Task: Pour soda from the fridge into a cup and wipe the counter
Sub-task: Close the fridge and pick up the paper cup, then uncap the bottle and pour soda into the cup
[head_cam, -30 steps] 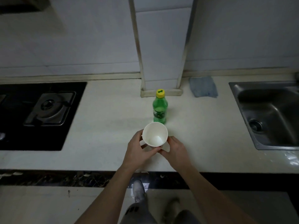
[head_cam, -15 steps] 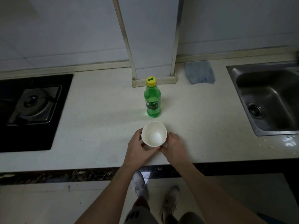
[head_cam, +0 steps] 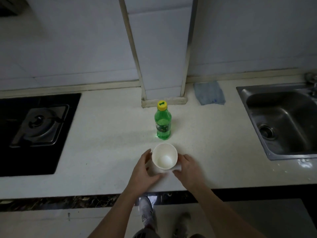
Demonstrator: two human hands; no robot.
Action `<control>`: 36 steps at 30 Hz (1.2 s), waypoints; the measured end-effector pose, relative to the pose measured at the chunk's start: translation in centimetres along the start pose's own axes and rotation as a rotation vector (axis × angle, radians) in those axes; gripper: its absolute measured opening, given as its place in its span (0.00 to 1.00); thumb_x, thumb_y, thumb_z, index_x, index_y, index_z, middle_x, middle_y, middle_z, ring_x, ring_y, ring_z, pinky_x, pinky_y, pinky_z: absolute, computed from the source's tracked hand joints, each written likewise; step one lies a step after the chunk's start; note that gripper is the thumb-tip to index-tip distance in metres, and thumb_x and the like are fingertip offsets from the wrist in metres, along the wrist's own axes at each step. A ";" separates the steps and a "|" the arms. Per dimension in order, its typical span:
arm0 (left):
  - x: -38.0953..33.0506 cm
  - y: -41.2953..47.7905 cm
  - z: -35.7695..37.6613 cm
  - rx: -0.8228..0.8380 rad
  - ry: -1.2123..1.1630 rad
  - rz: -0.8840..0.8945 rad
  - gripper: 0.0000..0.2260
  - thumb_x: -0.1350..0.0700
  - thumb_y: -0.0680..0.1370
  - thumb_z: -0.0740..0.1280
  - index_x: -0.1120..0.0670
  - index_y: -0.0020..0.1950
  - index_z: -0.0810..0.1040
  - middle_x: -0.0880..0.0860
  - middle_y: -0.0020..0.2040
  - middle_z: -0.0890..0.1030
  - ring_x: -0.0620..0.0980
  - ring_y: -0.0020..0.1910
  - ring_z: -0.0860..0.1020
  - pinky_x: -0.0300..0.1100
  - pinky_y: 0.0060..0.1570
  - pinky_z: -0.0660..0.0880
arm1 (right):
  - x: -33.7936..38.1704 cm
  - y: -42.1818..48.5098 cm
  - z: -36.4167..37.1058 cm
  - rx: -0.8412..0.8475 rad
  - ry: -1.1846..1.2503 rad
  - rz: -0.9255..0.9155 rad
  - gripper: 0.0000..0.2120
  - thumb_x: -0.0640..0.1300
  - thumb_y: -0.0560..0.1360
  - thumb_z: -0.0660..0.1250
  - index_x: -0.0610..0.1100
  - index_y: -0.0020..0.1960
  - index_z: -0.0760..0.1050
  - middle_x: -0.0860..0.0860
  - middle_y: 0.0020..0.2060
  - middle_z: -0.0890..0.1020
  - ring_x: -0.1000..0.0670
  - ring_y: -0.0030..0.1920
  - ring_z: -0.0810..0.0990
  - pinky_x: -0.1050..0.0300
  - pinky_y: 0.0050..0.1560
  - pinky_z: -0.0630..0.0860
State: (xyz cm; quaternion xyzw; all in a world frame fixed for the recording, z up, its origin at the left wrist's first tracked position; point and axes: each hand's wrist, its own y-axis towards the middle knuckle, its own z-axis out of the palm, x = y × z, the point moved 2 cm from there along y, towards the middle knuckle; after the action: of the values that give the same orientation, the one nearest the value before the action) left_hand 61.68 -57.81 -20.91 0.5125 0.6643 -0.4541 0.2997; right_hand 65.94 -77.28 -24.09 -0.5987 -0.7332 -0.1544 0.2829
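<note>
A white paper cup [head_cam: 164, 156], empty inside, stands on the pale counter [head_cam: 109, 152] near its front edge. My left hand [head_cam: 143, 171] curls round the cup's left side and base. From the right, the fingers of my right hand [head_cam: 187, 169] curl against its lower wall. A green soda bottle [head_cam: 163, 125] with a yellow cap on it stands upright just behind the cup, untouched. A blue cloth [head_cam: 209, 92] lies flat by the wall at the back right.
A black gas stove [head_cam: 38, 125] fills the counter's left end. A steel sink [head_cam: 281, 121] is sunk in at the right. A tiled pillar [head_cam: 161, 66] rises from the counter behind the bottle. My feet show below the counter edge.
The cup has gone from tilted and lifted between my hands to standing upright on the counter. Both hands stay around it. The bottle has not moved.
</note>
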 end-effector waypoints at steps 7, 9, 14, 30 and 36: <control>-2.9 4.2 -4.1 -0.126 0.042 -0.014 0.30 0.61 0.74 0.72 0.52 0.75 0.65 0.50 0.73 0.71 0.48 0.69 0.71 0.48 0.68 0.70 | 2.4 5.2 -8.1 -0.133 -0.061 -0.025 0.24 0.39 0.74 0.70 0.41 0.69 0.72 0.45 0.55 0.80 0.43 0.57 0.78 0.50 0.58 0.75; -4.9 6.1 -4.8 -0.138 0.039 0.040 0.30 0.59 0.74 0.73 0.51 0.74 0.67 0.49 0.72 0.72 0.47 0.68 0.72 0.51 0.67 0.71 | 4.1 6.9 -10.7 -0.224 -0.063 -0.051 0.21 0.39 0.74 0.70 0.41 0.66 0.75 0.44 0.52 0.81 0.42 0.54 0.79 0.49 0.55 0.77; -8.7 9.9 -4.9 -0.073 0.024 0.159 0.38 0.52 0.67 0.79 0.49 0.74 0.67 0.43 0.69 0.72 0.42 0.66 0.72 0.43 0.64 0.72 | 10.5 9.2 -15.7 -0.336 -0.091 -0.063 0.16 0.53 0.80 0.62 0.47 0.64 0.76 0.48 0.49 0.83 0.44 0.52 0.81 0.51 0.50 0.76; -15.5 11.2 -6.6 -0.041 0.042 0.337 0.23 0.55 0.65 0.80 0.44 0.55 0.75 0.41 0.50 0.80 0.32 0.49 0.76 0.24 0.43 0.69 | 19.6 10.3 -18.6 -0.272 -0.292 -0.108 0.14 0.58 0.80 0.58 0.48 0.55 0.70 0.48 0.47 0.80 0.43 0.48 0.80 0.52 0.40 0.69; -22.4 9.2 -10.2 -0.115 -0.125 0.492 0.22 0.52 0.66 0.77 0.44 0.57 0.73 0.44 0.44 0.82 0.43 0.44 0.80 0.36 0.41 0.76 | 24.9 10.1 -25.6 -0.463 -0.287 -0.209 0.14 0.60 0.78 0.58 0.48 0.48 0.67 0.49 0.40 0.77 0.41 0.43 0.77 0.52 0.37 0.65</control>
State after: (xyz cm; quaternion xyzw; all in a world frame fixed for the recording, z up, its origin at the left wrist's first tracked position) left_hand 77.70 -57.15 -0.10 0.6117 0.5245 -0.3597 0.4705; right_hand 78.54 -69.64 10.00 -0.5844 -0.7687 -0.2595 0.0149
